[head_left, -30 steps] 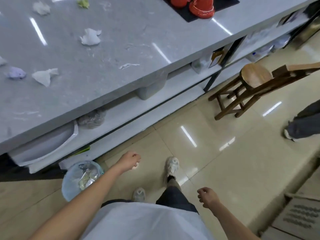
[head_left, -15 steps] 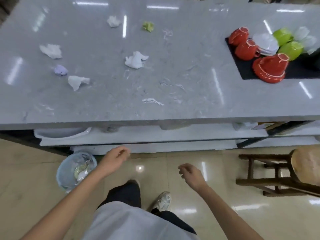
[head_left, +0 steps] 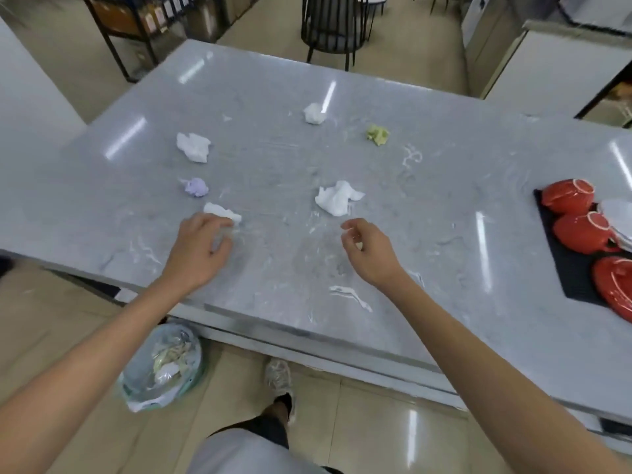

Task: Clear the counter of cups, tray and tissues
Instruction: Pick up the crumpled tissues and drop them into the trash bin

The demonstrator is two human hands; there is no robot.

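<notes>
Several crumpled tissues lie on the grey marble counter [head_left: 444,186]: a white one [head_left: 224,211], a lilac one [head_left: 195,187], another white one [head_left: 194,147], a far white one [head_left: 314,113], a green one [head_left: 377,134] and a large white one [head_left: 337,199]. My left hand [head_left: 198,251] hovers over the counter with its fingertips on the nearest white tissue, fingers apart. My right hand [head_left: 369,254] is loosely curled and holds nothing, just short of the large white tissue. At the right edge a black tray [head_left: 578,282] carries red cups [head_left: 567,196] and white saucers [head_left: 617,213].
A lined waste bin [head_left: 164,367] with rubbish in it stands on the floor under the counter's near edge, by my left arm. A dark metal chair [head_left: 328,32] and shelving [head_left: 143,22] stand beyond the far side. My foot [head_left: 278,378] is by the counter base.
My view has lifted from the floor to the counter top. Both hands have risen from below the counter edge to above it; the left now reaches the nearest white tissue.
</notes>
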